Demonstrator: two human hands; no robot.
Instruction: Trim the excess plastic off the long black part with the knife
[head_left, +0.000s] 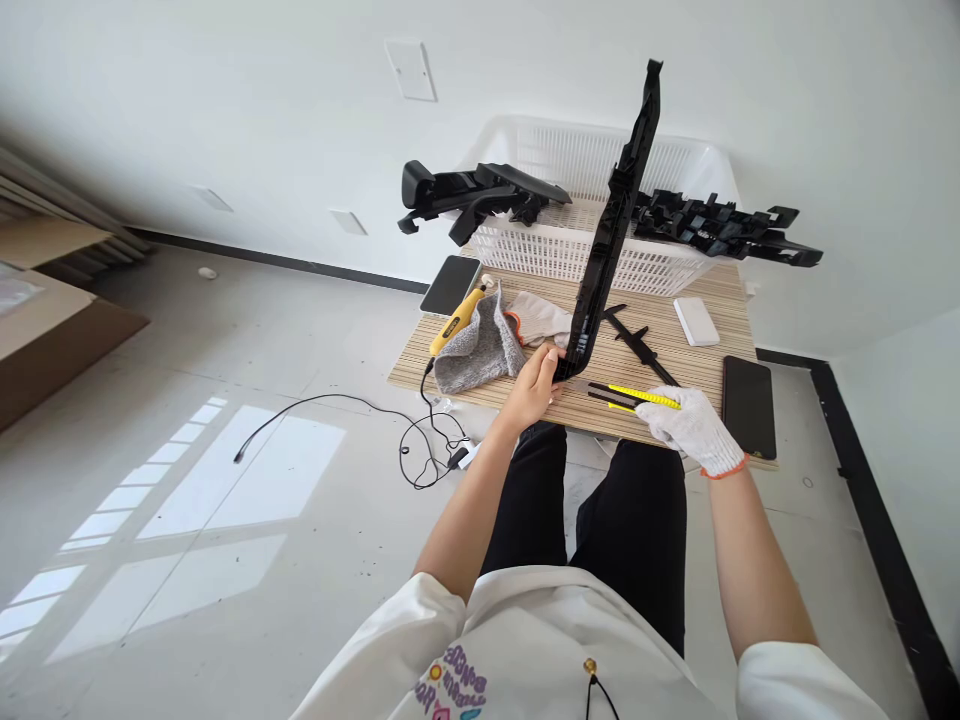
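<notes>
A small wood-grain table [720,290] carries everything; beyond the fingers, at its far edge, a white lattice basket [570,250] holds long black moulded plastic parts [720,228] that overhang both its sides. A long black plastic strip [615,215] stands nearly upright from just past the left hand [534,385]; that bare hand's fingers are curled closed round the strip's lower end. The right hand [694,428], in a white knitted glove with an orange cuff, has its fingers folded round a yellow utility knife [634,397], whose tip points at the strip's foot. Left of the bare fingers lies a grey fuzzy cloth [476,350] under a yellow corded tool [459,318]; right of the gloved fingers lies a dark phone [748,405].
</notes>
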